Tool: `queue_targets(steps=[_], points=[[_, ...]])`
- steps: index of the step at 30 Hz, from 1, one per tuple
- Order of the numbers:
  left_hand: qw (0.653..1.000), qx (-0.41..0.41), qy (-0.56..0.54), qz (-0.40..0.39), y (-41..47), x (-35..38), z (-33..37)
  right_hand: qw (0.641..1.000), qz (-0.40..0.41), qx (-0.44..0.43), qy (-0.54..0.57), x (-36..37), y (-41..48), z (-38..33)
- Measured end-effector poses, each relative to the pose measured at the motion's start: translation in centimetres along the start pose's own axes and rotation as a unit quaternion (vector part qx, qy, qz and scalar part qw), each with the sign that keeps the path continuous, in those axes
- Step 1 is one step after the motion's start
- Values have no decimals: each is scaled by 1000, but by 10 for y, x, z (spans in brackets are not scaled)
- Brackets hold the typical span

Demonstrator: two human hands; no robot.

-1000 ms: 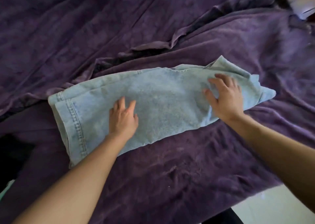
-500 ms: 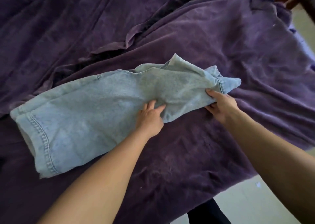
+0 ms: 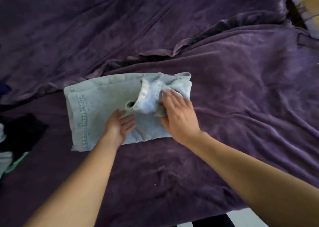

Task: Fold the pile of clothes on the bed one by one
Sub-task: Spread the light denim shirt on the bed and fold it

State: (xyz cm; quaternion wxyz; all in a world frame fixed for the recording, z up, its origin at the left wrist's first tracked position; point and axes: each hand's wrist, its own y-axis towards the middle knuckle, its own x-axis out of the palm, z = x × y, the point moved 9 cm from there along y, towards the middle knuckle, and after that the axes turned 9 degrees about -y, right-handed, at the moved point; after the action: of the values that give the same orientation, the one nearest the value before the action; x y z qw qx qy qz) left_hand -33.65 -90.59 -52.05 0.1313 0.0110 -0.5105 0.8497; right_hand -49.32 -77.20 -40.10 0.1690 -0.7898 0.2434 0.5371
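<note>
Since half a second earlier, the right end of the jeans [image 3: 96, 106] had been brought over onto the rest, so the long strip had become a shorter, roughly rectangular bundle. It lay on the purple blanket [image 3: 241, 92] near the middle of the bed, back from the near edge. The denim was pale, washed-out blue, with a stitched hem along its left end and a rumpled cuff, pale inside, lying on top. The right hand [image 3: 177, 112] lay on that folded-over part with fingers straight, pressing it down; blur hid whether the thumb caught any cloth. The left hand [image 3: 119, 125] rested on the near part of the denim, fingers loose and spread, gripping nothing. At the bed's left edge, dark clothes [image 3: 22, 131] and a pale scrap [image 3: 5, 159] were cut off by the frame, and their kind could not be made out.
</note>
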Motion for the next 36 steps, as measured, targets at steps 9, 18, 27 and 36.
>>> queue_targets(steps=[9,18,27,36], points=[[829,340,440,55,-29,-42,51,961,-249,-89,-79,114,-32,-15],[835,297,463,-10,-13,-18,2,894,-74,406,177,80,-15,95],[520,472,701,-120,1,4,-15,824,-69,498,260,112,-24,121],[731,303,600,-120,11,-28,-14,796,-45,457,394,71,-20,69]])
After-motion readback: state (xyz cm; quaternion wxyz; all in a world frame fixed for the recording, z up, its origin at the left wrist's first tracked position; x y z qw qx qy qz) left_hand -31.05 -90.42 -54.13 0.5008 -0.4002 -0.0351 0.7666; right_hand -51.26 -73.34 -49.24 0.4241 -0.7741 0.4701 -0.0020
